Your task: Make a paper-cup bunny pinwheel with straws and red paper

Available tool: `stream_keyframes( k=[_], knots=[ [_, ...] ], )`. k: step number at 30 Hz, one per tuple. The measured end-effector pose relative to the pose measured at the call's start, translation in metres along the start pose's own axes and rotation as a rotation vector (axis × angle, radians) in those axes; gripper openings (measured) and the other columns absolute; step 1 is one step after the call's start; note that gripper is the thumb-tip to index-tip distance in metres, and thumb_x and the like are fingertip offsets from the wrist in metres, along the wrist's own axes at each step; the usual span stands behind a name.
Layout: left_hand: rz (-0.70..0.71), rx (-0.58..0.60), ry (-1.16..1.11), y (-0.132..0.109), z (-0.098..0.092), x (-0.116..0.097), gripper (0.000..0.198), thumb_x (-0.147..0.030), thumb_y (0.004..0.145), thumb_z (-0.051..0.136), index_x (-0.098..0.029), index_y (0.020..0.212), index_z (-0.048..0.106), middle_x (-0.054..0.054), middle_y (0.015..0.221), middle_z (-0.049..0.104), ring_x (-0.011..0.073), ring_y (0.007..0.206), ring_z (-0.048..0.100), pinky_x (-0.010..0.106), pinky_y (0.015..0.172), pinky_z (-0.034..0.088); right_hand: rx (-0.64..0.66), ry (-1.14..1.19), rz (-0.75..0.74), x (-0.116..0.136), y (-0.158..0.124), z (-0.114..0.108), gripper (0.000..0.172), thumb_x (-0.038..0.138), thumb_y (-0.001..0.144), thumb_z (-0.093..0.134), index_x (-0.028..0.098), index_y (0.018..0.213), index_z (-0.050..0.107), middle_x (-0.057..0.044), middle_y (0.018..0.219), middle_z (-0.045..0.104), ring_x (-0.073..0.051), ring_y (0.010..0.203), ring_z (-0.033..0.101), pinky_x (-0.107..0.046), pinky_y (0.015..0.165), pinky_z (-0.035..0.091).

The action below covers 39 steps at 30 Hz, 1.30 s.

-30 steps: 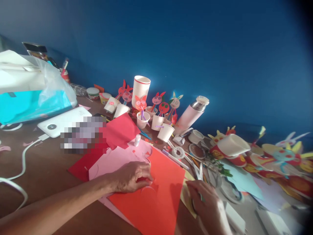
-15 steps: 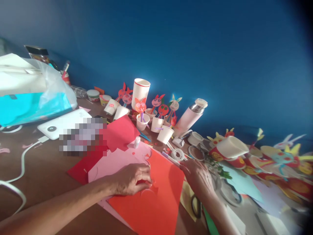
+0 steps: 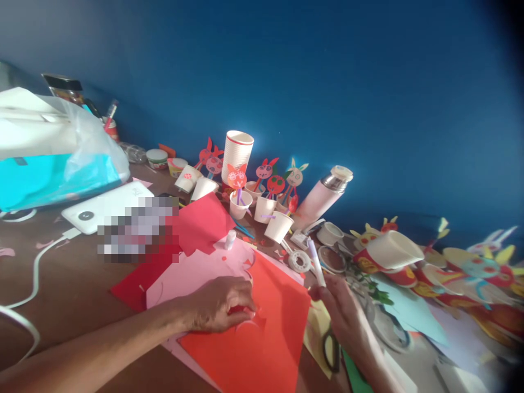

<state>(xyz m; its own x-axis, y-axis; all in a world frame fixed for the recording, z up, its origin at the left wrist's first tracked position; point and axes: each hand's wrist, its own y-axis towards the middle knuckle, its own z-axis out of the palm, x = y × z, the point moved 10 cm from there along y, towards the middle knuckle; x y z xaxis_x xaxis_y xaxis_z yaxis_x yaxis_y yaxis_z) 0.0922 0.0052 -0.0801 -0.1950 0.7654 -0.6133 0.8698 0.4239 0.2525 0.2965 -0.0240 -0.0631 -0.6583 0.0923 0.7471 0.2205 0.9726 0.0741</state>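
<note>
My left hand [image 3: 223,304] rests curled on an orange-red paper sheet [image 3: 262,338], its fingertips pinching a small cut piece at the sheet's upper edge. A pink sheet [image 3: 196,270] and a darker red sheet [image 3: 200,221] lie under and behind it. My right hand [image 3: 341,311] is raised just right of the orange sheet and grips a white pen [image 3: 316,262] that points up and away. Scissors [image 3: 331,349] lie on yellow paper below that hand.
White paper cups with paper animal figures [image 3: 266,204] stand behind the sheets, beside a tall cup stack [image 3: 237,153] and a pink flask [image 3: 321,196]. Tape rolls [image 3: 299,261] and colourful paper crafts [image 3: 462,267] crowd the right. A tissue box in plastic [image 3: 53,158] and a white cable [image 3: 36,267] lie left.
My right hand left the scissors on the yellow paper, reached toward the tape rolls, and now holds a white pen lifted off the table. My left hand has stayed on the orange sheet.
</note>
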Motion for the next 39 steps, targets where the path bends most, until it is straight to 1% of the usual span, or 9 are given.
stream_keyframes(
  k=[2,5,10,15,20,25,31,36,39],
  knots=[
    [0.003,0.002,-0.002,0.0,0.0,0.0,0.019,-0.03,0.088,0.047,-0.02,0.09,0.064,0.003,0.079,0.057,0.0135,0.072,0.054,0.023,0.066,0.041,-0.007,0.37,0.102,-0.002,-0.013,0.002,0.031,0.04,0.089,0.041,0.024,0.116,0.045,-0.002,0.079,0.061,-0.017,0.07,0.057,-0.03,0.065,0.045],
    [-0.002,0.005,-0.002,0.0,0.0,0.001,0.018,-0.029,0.087,0.048,-0.02,0.089,0.063,0.002,0.077,0.057,0.0136,0.071,0.053,0.023,0.066,0.04,0.005,0.806,0.205,-0.002,-0.021,0.015,0.029,0.037,0.084,0.051,0.023,0.109,0.052,-0.004,0.087,0.059,-0.016,0.069,0.057,-0.032,0.065,0.046],
    [0.0,0.006,-0.024,0.0,0.0,0.0,0.016,-0.026,0.086,0.048,-0.02,0.089,0.063,0.003,0.082,0.059,0.0141,0.076,0.055,0.024,0.07,0.042,0.001,1.06,0.177,0.006,-0.014,0.022,0.015,0.032,0.074,0.061,0.021,0.084,0.058,-0.001,0.076,0.048,-0.013,0.062,0.048,-0.027,0.056,0.042],
    [-0.007,0.0,-0.017,0.001,-0.002,-0.002,0.016,-0.025,0.086,0.048,-0.021,0.087,0.064,0.002,0.079,0.06,0.0143,0.075,0.056,0.023,0.07,0.042,-0.001,0.847,0.153,0.015,-0.017,0.02,0.025,0.046,0.088,0.044,0.023,0.093,0.054,0.005,0.057,0.04,-0.01,0.047,0.033,-0.022,0.044,0.03],
    [-0.027,0.032,-0.011,0.001,0.0,0.001,0.016,-0.026,0.086,0.049,-0.02,0.091,0.063,0.002,0.083,0.06,0.014,0.077,0.056,0.023,0.071,0.042,0.029,0.568,0.139,0.024,-0.012,0.029,0.03,0.048,0.083,0.051,0.02,0.092,0.056,0.0,0.067,0.053,-0.012,0.057,0.047,-0.022,0.048,0.034],
    [0.004,0.01,-0.006,0.001,-0.001,-0.002,0.019,-0.029,0.087,0.048,-0.019,0.091,0.064,0.003,0.082,0.06,0.014,0.075,0.055,0.024,0.069,0.041,0.119,0.496,0.165,0.023,-0.001,0.041,0.034,0.048,0.084,0.048,0.019,0.1,0.055,0.007,0.058,0.036,-0.008,0.046,0.032,-0.02,0.043,0.026],
    [0.002,-0.009,-0.014,0.0,-0.002,-0.001,0.016,-0.026,0.085,0.051,-0.02,0.091,0.064,0.003,0.081,0.06,0.0143,0.075,0.056,0.024,0.069,0.042,0.016,0.162,0.051,0.029,0.0,0.041,0.037,0.049,0.086,0.04,0.02,0.097,0.061,0.004,0.053,0.042,-0.012,0.046,0.039,-0.022,0.042,0.031],
    [-0.02,0.003,-0.022,0.003,0.0,0.001,0.015,-0.026,0.082,0.052,-0.02,0.089,0.064,0.003,0.078,0.06,0.0143,0.072,0.056,0.024,0.067,0.043,0.027,0.132,0.081,0.026,-0.003,0.056,0.041,0.051,0.088,0.037,0.019,0.091,0.063,0.006,0.048,0.035,-0.011,0.043,0.037,-0.021,0.041,0.029],
    [-0.008,0.035,-0.023,0.006,0.001,0.0,0.013,-0.022,0.08,0.053,-0.02,0.087,0.063,0.003,0.079,0.061,0.0148,0.073,0.057,0.024,0.068,0.043,0.096,0.229,0.063,0.028,-0.003,0.067,0.04,0.049,0.089,0.036,0.017,0.087,0.06,0.003,0.057,0.048,-0.011,0.052,0.046,-0.021,0.05,0.038]
  ],
)
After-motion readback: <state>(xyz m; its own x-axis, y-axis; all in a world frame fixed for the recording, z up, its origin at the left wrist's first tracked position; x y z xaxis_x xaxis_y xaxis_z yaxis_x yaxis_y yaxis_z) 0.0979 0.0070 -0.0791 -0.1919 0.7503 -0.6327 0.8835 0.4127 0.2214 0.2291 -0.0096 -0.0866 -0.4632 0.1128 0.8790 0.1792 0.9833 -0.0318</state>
